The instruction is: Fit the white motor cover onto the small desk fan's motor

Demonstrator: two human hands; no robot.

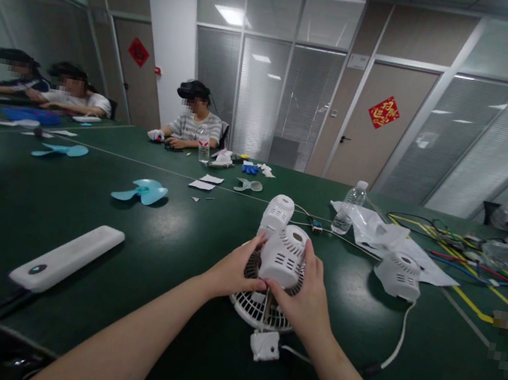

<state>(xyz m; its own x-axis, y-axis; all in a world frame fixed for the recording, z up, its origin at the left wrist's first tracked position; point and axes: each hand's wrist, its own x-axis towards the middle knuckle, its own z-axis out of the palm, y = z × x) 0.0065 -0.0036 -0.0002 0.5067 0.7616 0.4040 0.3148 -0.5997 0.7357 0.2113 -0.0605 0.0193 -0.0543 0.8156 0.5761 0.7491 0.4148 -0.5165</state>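
Note:
Between my two hands is a white vented motor housing, its round end tilted up (283, 257). My left hand (240, 267) grips its left side, fingers curled and thumb at the lower edge. On the right side my right hand (307, 291) has its fingers along the shell and its thumb near the bottom. Beneath the housing lies a round white fan grille (253, 308). A second white housing (278, 212) stands just behind. A small white part with a cable (264, 346) sits in front of the grille.
A white power bank (70, 257) and a blue fan blade (141, 191) lie left. At right are a bottle (350, 208), a plastic bag (374, 232), another white housing (399, 276) with a cable, and wires (447, 237). Several people sit around the green table (148, 342).

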